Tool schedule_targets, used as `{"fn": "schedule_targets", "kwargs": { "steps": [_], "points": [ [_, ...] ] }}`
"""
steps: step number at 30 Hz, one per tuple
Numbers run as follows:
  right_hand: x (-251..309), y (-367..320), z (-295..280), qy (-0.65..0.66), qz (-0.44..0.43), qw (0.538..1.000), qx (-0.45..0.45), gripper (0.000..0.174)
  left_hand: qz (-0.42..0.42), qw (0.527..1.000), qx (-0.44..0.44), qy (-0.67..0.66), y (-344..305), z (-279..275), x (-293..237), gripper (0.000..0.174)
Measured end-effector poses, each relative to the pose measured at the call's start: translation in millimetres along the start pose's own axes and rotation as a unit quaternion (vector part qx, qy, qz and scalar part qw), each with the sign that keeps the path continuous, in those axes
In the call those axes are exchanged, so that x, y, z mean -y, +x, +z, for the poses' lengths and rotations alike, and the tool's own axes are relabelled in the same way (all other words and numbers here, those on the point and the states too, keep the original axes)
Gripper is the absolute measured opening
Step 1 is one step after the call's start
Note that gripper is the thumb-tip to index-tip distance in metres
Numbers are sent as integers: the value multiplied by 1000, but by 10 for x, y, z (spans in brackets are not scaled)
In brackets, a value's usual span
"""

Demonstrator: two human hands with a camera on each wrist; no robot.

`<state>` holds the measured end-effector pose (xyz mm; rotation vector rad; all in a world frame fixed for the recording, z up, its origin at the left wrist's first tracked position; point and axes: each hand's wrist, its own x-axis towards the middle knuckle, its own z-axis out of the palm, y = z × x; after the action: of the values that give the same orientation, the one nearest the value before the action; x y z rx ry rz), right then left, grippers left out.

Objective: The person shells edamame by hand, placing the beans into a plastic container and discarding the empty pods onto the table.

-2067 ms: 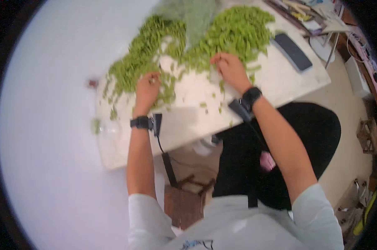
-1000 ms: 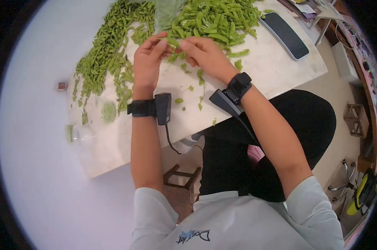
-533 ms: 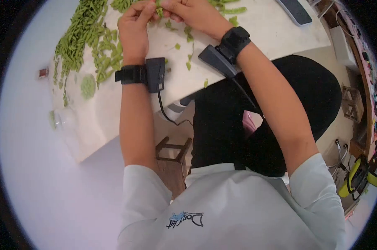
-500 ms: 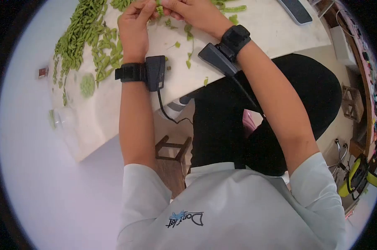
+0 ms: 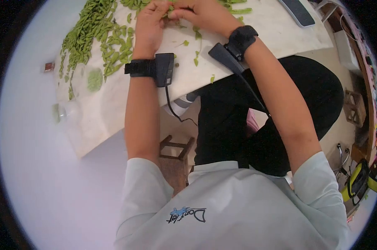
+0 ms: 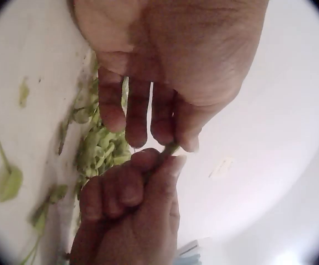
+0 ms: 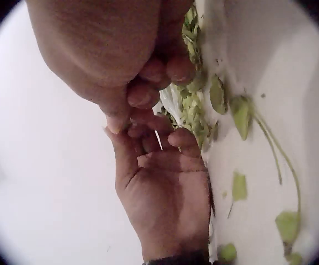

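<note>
My left hand (image 5: 150, 31) and right hand (image 5: 207, 18) meet near the top of the head view. Between thumb and index finger, the left hand pinches one end of a green bean pod (image 6: 172, 148); its other fingers extend loosely. The right thumb and curled index finger grip the pod's other end, and fingers cover most of it. A heap of plump green pods (image 5: 86, 35) lies to the left of the hands, with looser pods (image 5: 113, 48) beside it. Just right of the hands, several pods (image 5: 240, 11) show at the frame's top edge.
Leaf and stem scraps (image 5: 196, 46) lie on the pale tabletop (image 5: 188, 77). A clear container with green contents (image 5: 94, 79) and a clear plastic bottle (image 5: 65, 112) stand at the left. A phone (image 5: 297, 11) lies at the right edge. A wooden stool (image 5: 176, 156) is below.
The hands were apart, left by the left heap and right by the right heap; they came together on one pod. The head view has tilted down, so the heaps sit higher or out of frame.
</note>
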<state>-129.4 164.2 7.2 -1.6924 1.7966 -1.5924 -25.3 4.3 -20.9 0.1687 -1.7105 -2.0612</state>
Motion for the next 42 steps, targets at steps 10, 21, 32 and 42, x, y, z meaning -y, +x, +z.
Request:
{"fn": "schedule_targets", "kwargs": {
  "steps": [10, 21, 32, 42],
  "points": [
    [-39, -4, 79, 86, 135, 985, -62, 29, 9, 1000, -2, -6, 52, 64, 19, 19],
    [-50, -25, 99, 85, 69, 989, -98, 27, 119, 953, -78, 267, -15, 155, -35, 17],
    [-99, -61, 106, 112, 91, 979, -140, 25, 108, 939, -48, 323, -50, 227, -61, 19],
    [-90, -55, 57, 73, 106, 988, -81, 26, 119, 962, -95, 226, -86, 390, -186, 29]
  ]
}}
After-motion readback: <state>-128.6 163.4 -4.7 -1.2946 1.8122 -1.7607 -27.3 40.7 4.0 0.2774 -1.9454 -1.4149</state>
